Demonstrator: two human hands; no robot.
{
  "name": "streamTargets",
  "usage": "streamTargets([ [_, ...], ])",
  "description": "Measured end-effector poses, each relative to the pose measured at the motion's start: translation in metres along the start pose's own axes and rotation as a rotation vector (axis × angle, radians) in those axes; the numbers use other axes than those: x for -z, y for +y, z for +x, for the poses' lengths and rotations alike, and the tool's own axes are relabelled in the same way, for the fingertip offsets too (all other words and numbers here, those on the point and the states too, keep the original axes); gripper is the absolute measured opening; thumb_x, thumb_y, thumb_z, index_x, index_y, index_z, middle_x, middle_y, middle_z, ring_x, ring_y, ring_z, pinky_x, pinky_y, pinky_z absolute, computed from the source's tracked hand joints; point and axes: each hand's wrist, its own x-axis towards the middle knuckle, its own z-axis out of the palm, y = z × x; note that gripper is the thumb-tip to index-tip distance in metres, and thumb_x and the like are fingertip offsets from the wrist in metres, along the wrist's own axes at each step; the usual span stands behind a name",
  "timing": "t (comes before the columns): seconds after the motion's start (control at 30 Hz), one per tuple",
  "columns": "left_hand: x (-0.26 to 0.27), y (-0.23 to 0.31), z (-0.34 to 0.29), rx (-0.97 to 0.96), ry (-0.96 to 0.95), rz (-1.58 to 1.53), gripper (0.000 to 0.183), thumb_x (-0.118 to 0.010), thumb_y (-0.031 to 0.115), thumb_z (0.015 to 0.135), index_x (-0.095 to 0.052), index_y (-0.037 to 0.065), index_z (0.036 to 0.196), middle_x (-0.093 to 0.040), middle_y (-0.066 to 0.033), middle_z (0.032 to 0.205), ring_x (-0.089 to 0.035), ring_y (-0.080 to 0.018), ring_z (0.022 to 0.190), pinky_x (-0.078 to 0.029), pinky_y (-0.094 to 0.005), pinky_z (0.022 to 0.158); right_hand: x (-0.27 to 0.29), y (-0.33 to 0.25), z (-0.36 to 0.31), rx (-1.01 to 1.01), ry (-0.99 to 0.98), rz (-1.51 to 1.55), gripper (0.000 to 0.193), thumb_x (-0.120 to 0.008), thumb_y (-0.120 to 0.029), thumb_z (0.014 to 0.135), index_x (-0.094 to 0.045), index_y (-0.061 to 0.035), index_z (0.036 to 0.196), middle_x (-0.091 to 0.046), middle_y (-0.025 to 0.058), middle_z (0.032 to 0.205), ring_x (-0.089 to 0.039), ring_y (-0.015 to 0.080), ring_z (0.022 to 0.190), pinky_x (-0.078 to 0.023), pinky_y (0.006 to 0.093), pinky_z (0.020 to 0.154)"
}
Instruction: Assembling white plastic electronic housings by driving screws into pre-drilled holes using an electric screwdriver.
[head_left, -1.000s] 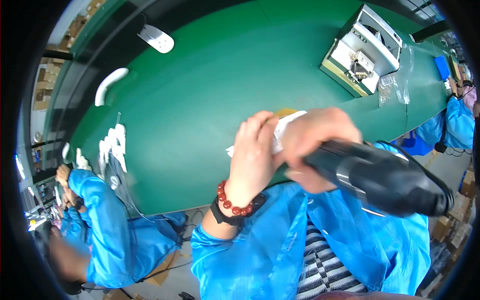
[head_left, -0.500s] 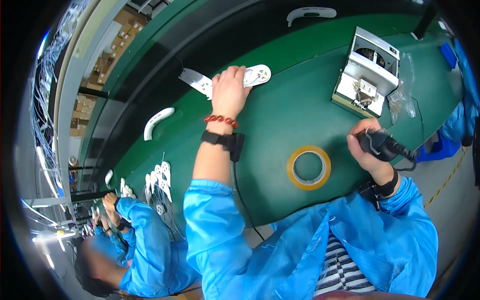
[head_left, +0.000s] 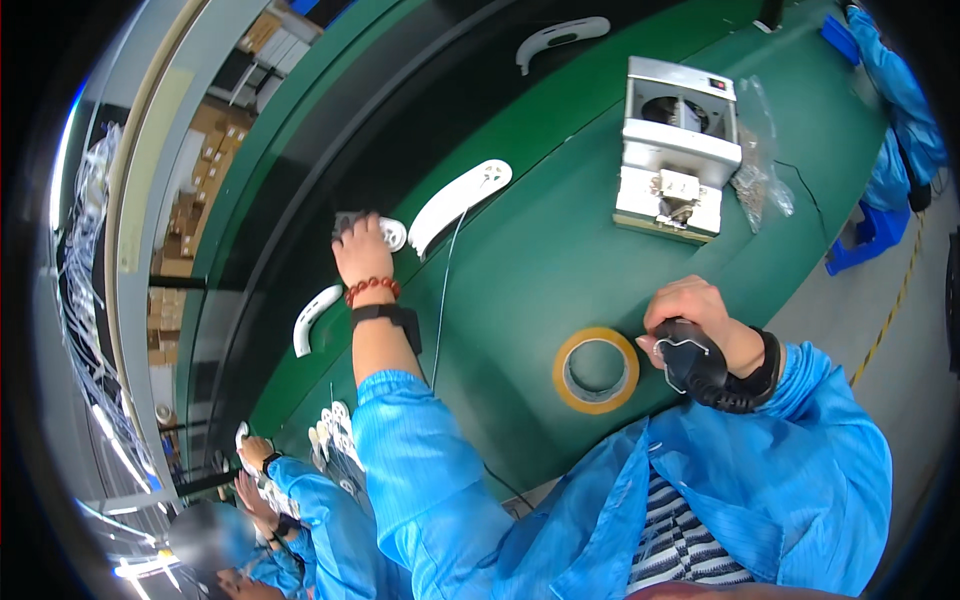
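- Over the black belt at upper L, I've got my L hand (head_left: 363, 250) palm down on a grey-and-white plastic pc w/ a round openwork end (head_left: 392, 236); fingers spread across it, can't tell from here if they grip it or just rest on top
- On that wrist I see a red bead bracelet (head_left: 372, 288) and, just behind it, a black strap
- Nr the table's R edge, my R hand (head_left: 690, 312) has its fingers wrapped round a black rounded handheld tool w/ a bent metal loop (head_left: 695, 368)
- Just R of my L hand, a long curved white plastic shell (head_left: 455, 207) lies along the belt's green border, w/ a thin pale cable (head_left: 447, 290) running down from it toward my L forearm
- Btw my two hands, nearer the R, a yellowish ring-shaped tape roll (head_left: 595, 404) lies flat on the green table (head_left: 510, 400)
- Beyond my R hand, a grey-and-white boxy metal machine (head_left: 680, 150); right beside it, a clear plastic bag of small parts (head_left: 755, 185)
- On the belt, I see one short curved white pc (head_left: 315, 322) nr my L wrist, another farther off at top ctr
- At lower L, a co-worker in blue sleeves (head_left: 325, 505), nr a cluster of white pcs w/ cables (head_left: 338, 430)
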Motion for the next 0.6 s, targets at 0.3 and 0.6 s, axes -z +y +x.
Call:
streamTargets([
  [0.3,0.085,0.016,-0.040,0.439,0.444,-0.250,0.046,-0.078,0.022,0.076,-0.060,0.002,0.112,-0.062,-0.0193,0.105,-0.060,-0.0368,0.107,-0.050,-0.0495,0.087,0.012,-0.006,-0.011,-0.184,0.107,0.084,0.021,-0.077,-0.002,0.081,-0.059,-0.0059,0.090,-0.065,0.0052,0.079,-0.065,0.0195,0.062,-0.049,0.0300,0.055],
  [0.6,0.222,0.117,-0.216,-0.025,-0.068,-0.766,0.073,-0.088,0.019,0.069,-0.057,0.004,0.134,-0.060,-0.0160,0.109,-0.060,-0.0332,0.102,-0.051,-0.0431,0.085,0.064,-0.023,0.063,0.058,0.434,0.541,0.022,-0.058,-0.001,0.094,-0.044,-0.0042,0.111,-0.057,0.0100,0.070,-0.054,0.0144,0.056,-0.048,0.0314,0.054],
])
